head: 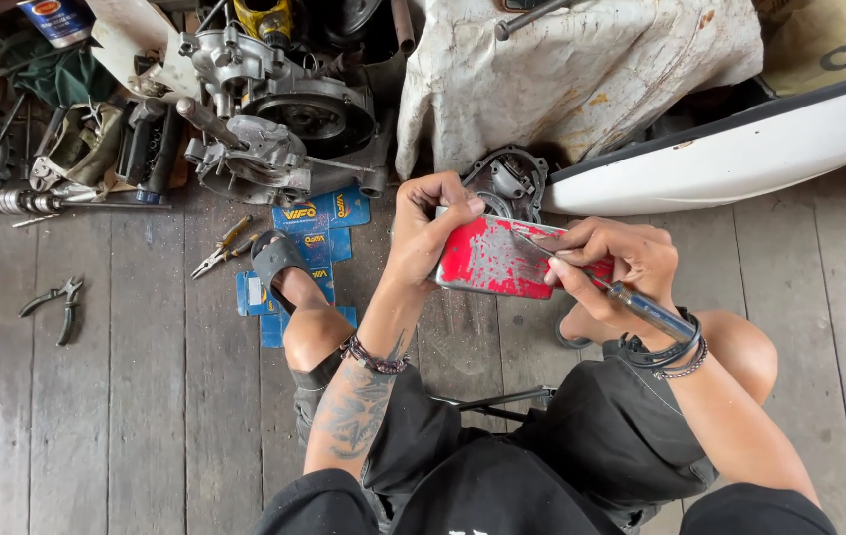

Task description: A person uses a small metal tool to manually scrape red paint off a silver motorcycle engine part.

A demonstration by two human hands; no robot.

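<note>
My left hand [423, 226] grips the left end of a flat metal cover [487, 260] whose red paint is partly scraped off. My right hand [613, 260] holds a screwdriver [631, 302] with a dark handle, its thin blade laid across the cover's top right. Both hands hover above my knees over the wooden floor. Just behind the cover lies a grey engine casing part [509, 181], partly hidden by my left hand.
A motorcycle engine [279, 119] stands at the back left with tools and a socket set [146, 144]. Pliers [225, 248] and another pair of pliers [58, 305] lie on the planks. Blue packets [316, 223] sit under my left foot. A stained white cloth [572, 69] and a white body panel [740, 149] are at the back right.
</note>
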